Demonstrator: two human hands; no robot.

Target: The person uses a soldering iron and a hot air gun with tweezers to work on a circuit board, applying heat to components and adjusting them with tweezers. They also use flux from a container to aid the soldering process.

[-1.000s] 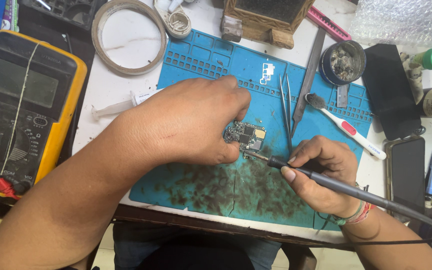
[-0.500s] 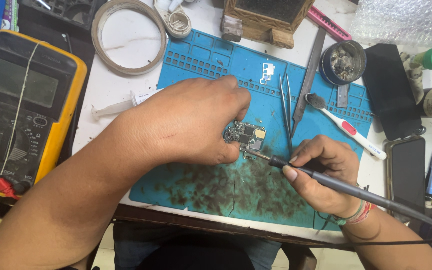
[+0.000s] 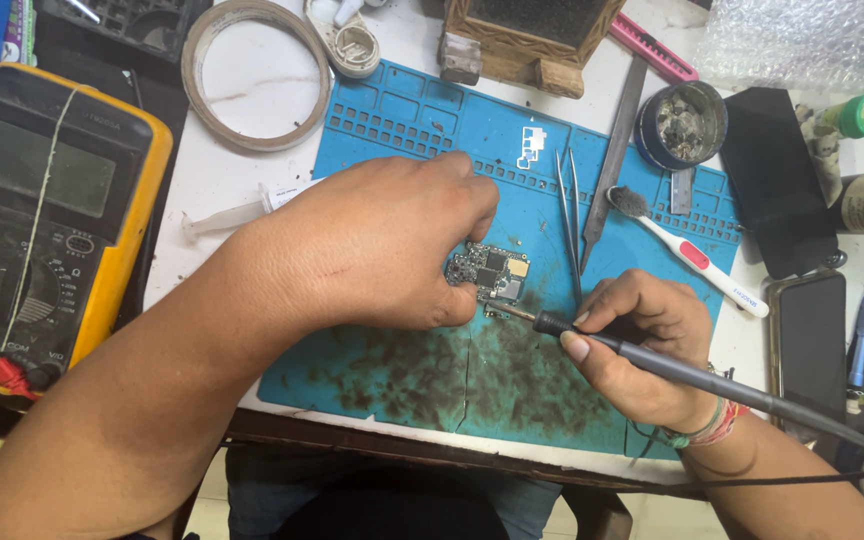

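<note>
Small circuit board (image 3: 492, 272) lying on the blue work mat (image 3: 402, 130), about mid-mat, just above the dark scorched patch. Pinned at its left edge by the left hand (image 3: 372, 245), fingers curled over and pressed down on it, thumb just below the board's lower left corner. Touched at the lower edge by the metal tip of the soldering iron (image 3: 652, 355), a dark grey handle with a cable trailing off to the lower right. Gripped pen-fashion in the right hand (image 3: 642, 345), fingers closed snugly round the handle, thumb on top near the collar; coloured thread bands at that wrist.

Just right of the board, a pair of tweezers (image 3: 568, 215) lying upright on the mat, points toward the near edge. Beside them a long flat metal blade (image 3: 614, 150), tilted, and a white toothbrush with a red grip (image 3: 687, 255) slanting down to the right. Round tin of grey residue (image 3: 682, 122) above the brush. Dark phone (image 3: 810, 335) at the far right, black slab (image 3: 774, 180) above it.

Left of the mat, a syringe (image 3: 237, 212) partly hidden behind the left hand, a ring of tape (image 3: 257, 70) above it, and a yellow-cased multimeter (image 3: 47, 215) at the far left edge. Wooden stand (image 3: 527, 45) at the top
</note>
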